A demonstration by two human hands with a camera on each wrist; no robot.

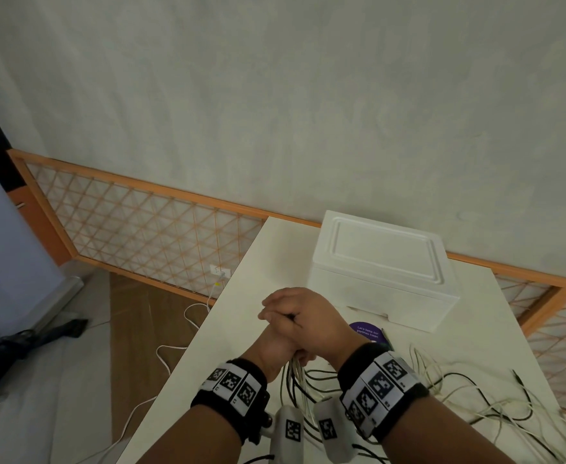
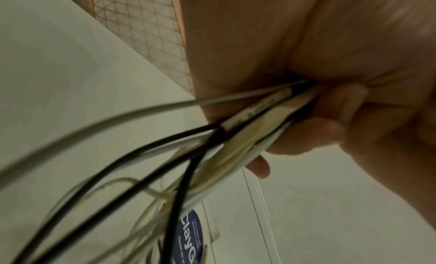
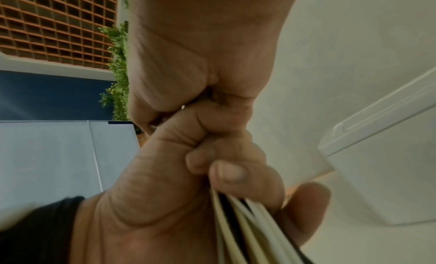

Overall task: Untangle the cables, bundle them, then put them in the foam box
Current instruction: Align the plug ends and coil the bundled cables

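Observation:
A bundle of black and white cables (image 1: 295,376) hangs from my two hands, which are stacked over the white table (image 1: 275,256). My left hand (image 1: 276,346) is below and grips the gathered strands (image 2: 254,122) in a fist. My right hand (image 1: 303,314) sits on top with its fingers curled over the left fist and the upper end of the bundle (image 3: 240,227). The free lengths (image 1: 459,390) lie sprawled and crossed on the table to the right. The white foam box (image 1: 382,266) stands behind the hands with its lid on.
A round purple sticker (image 1: 367,331) lies on the table in front of the box. The table's left edge runs close by my left wrist. On the floor to the left a white cord (image 1: 174,349) runs to a wall socket (image 1: 220,271). A wooden lattice fence lines the wall.

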